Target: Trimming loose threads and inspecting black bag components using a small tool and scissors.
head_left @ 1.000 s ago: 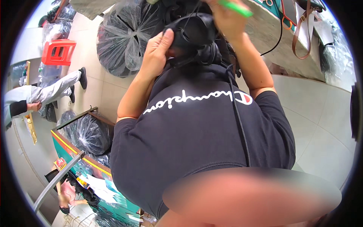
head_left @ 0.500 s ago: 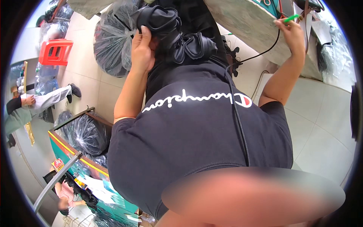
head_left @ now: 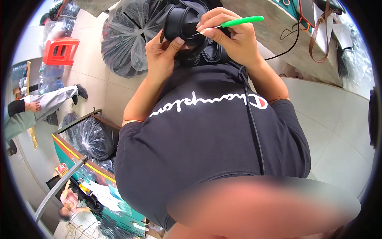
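My left hand (head_left: 161,57) grips a black leather-like piece (head_left: 174,23) with rounded, rimmed edges, its thumb pressed against the lower side. In my right hand (head_left: 240,42) is a slim tool with a green handle (head_left: 243,21), pinched between thumb and fingers. Its thin metal shaft reaches the black piece; whether the tip touches or enters it I cannot tell. Below the hands, on my lap, lie more black rimmed pieces (head_left: 211,52), partly covered by my right hand.
A clear plastic bag of dark items (head_left: 127,44) stands left of my hands. On the right is a worktable (head_left: 278,32) with a brown strap (head_left: 318,53) and cables. Farther left are a red stool (head_left: 59,51) and a person's legs (head_left: 55,103); another person (head_left: 71,199) sits lower left.
My right hand has come from the worktable to the black piece, bringing the green-handled tool. My left hand has shifted slightly right and down, and the black piece is turned.
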`<action>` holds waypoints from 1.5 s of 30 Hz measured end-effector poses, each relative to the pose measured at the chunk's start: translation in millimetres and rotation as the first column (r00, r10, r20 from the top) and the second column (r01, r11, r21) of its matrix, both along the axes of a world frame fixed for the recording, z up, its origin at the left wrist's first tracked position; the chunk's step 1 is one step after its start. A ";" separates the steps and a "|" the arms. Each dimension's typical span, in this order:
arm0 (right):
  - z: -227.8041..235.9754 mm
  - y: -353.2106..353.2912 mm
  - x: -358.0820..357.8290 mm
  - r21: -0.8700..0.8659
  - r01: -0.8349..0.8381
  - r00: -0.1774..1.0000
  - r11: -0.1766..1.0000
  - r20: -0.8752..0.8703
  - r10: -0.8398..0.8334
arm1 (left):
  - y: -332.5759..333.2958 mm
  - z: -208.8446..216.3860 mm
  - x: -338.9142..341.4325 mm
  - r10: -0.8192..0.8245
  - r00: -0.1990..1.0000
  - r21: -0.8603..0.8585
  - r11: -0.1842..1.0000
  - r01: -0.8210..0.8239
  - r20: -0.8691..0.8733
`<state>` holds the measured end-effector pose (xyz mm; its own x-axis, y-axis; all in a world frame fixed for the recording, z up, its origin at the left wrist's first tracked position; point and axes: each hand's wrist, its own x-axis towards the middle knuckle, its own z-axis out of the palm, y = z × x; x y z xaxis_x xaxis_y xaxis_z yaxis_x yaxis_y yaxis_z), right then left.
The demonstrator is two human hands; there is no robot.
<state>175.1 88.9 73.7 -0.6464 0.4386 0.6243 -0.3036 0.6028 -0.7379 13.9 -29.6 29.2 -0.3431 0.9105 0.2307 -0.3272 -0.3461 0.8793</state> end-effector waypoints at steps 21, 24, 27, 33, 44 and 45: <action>9.0 23.2 -5.0 0.507 0.383 0.915 0.772 -0.323 -0.243 | 6.5 -3.0 -6.8 -0.102 0.977 -0.048 0.992 0.113 0.188; 10.7 23.6 -4.7 0.438 0.376 0.922 0.817 -0.260 -0.285 | 5.3 -3.6 -6.0 -0.129 0.970 -0.002 0.991 0.132 0.205; -5.6 30.2 -6.0 0.519 0.323 0.936 0.791 -0.300 -0.186 | 6.9 -10.6 -11.0 -0.113 0.985 -0.007 0.993 0.115 0.127; -7.8 10.9 -1.4 0.672 0.188 0.982 0.717 -0.128 -0.138 | 0.1 14.1 -16.0 -0.308 0.906 -0.056 0.940 0.337 0.291; -9.4 -2.9 2.6 0.039 0.039 0.998 0.998 -0.055 -0.037 | -5.0 23.6 -6.2 -0.083 0.990 -0.117 0.991 0.070 -0.115; -10.6 -7.9 1.2 0.048 0.069 0.997 0.996 -0.036 -0.067 | -5.5 22.2 -6.3 -0.084 0.990 -0.118 0.990 0.071 -0.115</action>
